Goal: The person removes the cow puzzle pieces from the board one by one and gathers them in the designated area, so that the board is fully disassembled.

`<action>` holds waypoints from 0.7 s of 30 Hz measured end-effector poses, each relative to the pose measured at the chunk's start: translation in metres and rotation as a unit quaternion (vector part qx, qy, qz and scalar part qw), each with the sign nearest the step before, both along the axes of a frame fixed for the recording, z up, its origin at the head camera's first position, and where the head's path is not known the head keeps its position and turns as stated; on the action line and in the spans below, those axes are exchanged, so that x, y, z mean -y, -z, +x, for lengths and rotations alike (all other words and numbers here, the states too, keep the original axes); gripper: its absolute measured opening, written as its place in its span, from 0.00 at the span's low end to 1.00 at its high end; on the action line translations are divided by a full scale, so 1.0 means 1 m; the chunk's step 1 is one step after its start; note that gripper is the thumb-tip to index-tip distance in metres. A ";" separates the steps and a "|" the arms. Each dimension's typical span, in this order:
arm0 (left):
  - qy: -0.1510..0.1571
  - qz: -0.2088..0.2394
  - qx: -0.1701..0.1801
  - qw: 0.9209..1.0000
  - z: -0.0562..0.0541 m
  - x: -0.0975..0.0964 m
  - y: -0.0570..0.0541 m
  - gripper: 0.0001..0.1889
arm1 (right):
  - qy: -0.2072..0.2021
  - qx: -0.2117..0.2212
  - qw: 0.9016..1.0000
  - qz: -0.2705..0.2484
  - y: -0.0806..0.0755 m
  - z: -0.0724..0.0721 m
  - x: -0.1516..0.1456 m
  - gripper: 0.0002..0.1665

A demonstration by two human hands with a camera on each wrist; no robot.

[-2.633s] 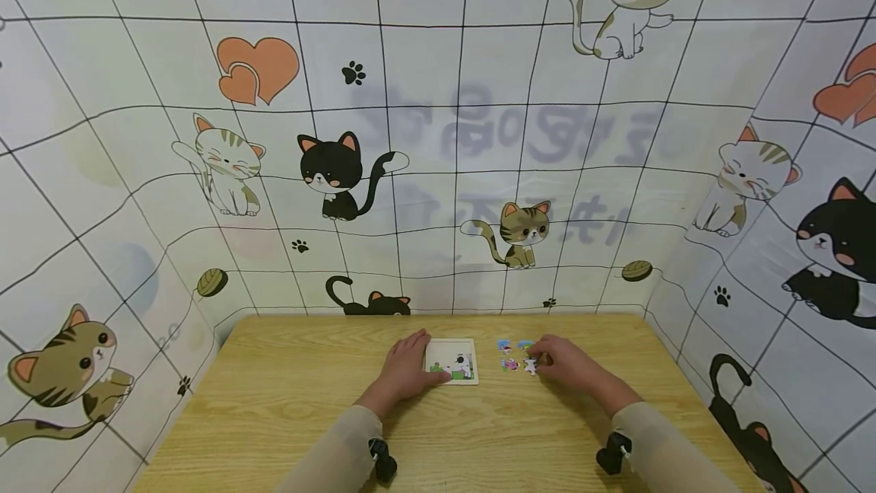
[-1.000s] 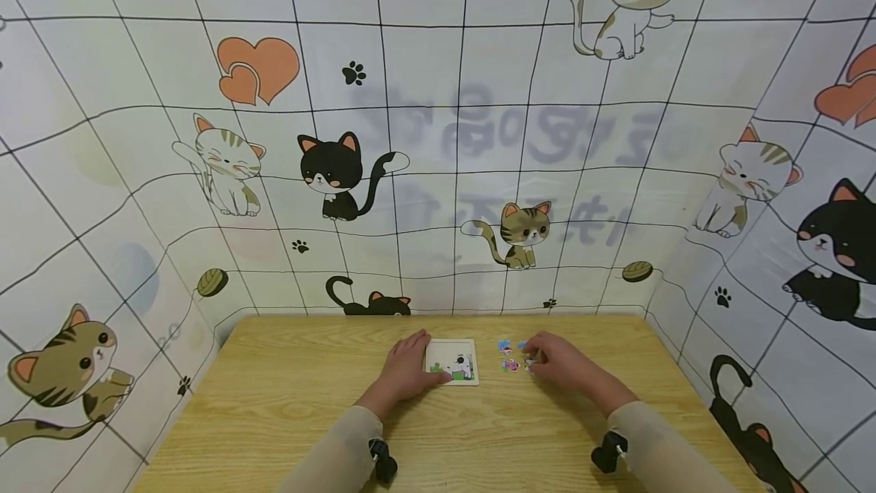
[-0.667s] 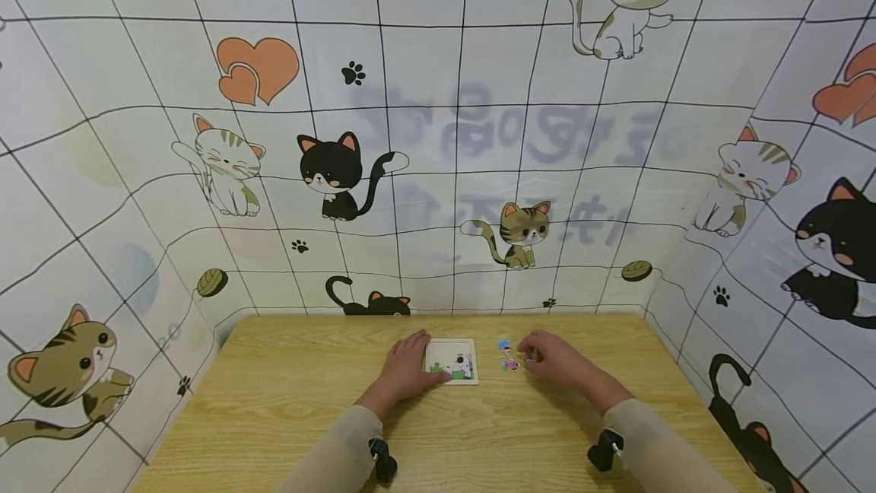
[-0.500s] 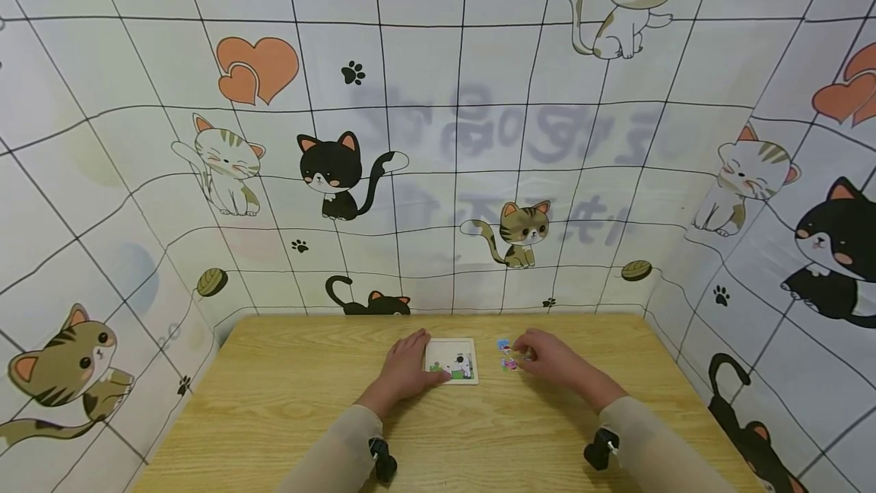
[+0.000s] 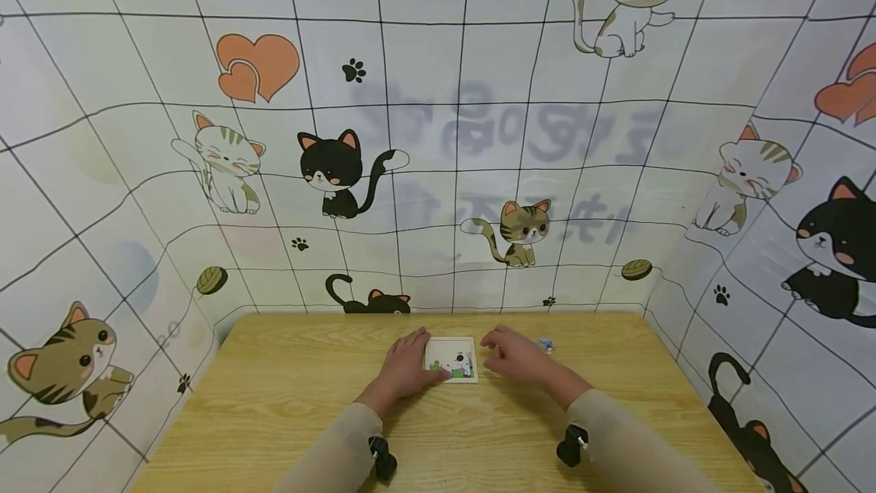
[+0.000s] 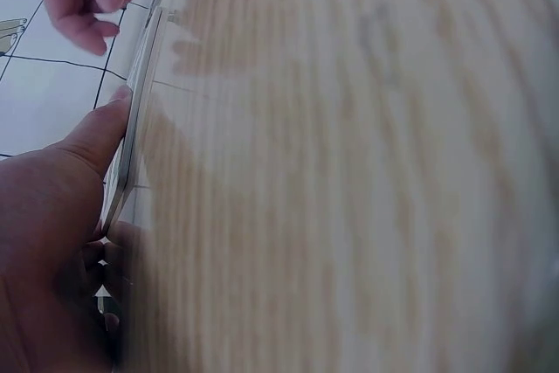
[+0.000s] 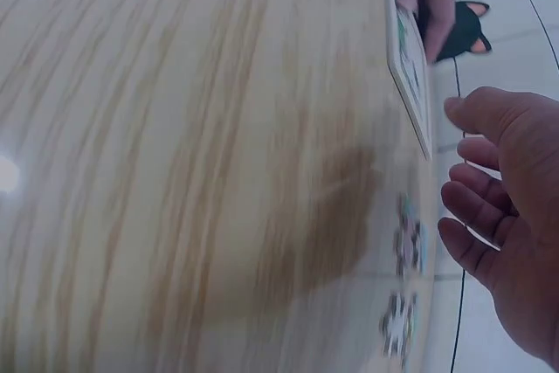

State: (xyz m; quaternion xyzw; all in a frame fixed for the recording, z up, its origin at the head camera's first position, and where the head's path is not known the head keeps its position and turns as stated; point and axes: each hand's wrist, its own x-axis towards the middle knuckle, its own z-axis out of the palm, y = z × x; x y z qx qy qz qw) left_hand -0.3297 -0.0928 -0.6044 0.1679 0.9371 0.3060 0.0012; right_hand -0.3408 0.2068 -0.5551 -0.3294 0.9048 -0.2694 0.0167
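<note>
Left hand (image 5: 407,367) grips thin rectangular board (image 5: 446,348); right hand (image 5: 518,357) grip loosely spread, empty; wood-grained table (image 5: 452,440).

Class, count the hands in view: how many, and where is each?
2: the left hand holds the tray at its left edge; the right hand hovers to its right.

pale yellow wood-grain table top (image 5: 308,402); behind its far edge, white sheet backdrop (image 5: 424,59) with black grid lines. printed thereon: orange double heart (image 5: 274,59), upper left; black-and-white cat (image 5: 331,162), below and right of it; brown striped cat (image 5: 525,223), right of centre; faint grey lettering (image 5: 472,124).
</note>
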 end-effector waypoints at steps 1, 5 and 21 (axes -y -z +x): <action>0.000 0.001 0.000 1.000 -0.001 0.000 0.000 0.55 | -0.005 -0.004 1.000 0.005 0.001 0.000 0.004 0.21; 0.000 -0.006 -0.009 1.000 -0.007 0.001 0.010 0.56 | -0.017 -0.013 0.999 0.032 0.005 -0.001 0.020 0.25; 0.003 -0.003 0.006 1.000 -0.009 0.002 0.011 0.54 | -0.025 0.050 0.994 0.099 0.002 -0.007 0.046 0.31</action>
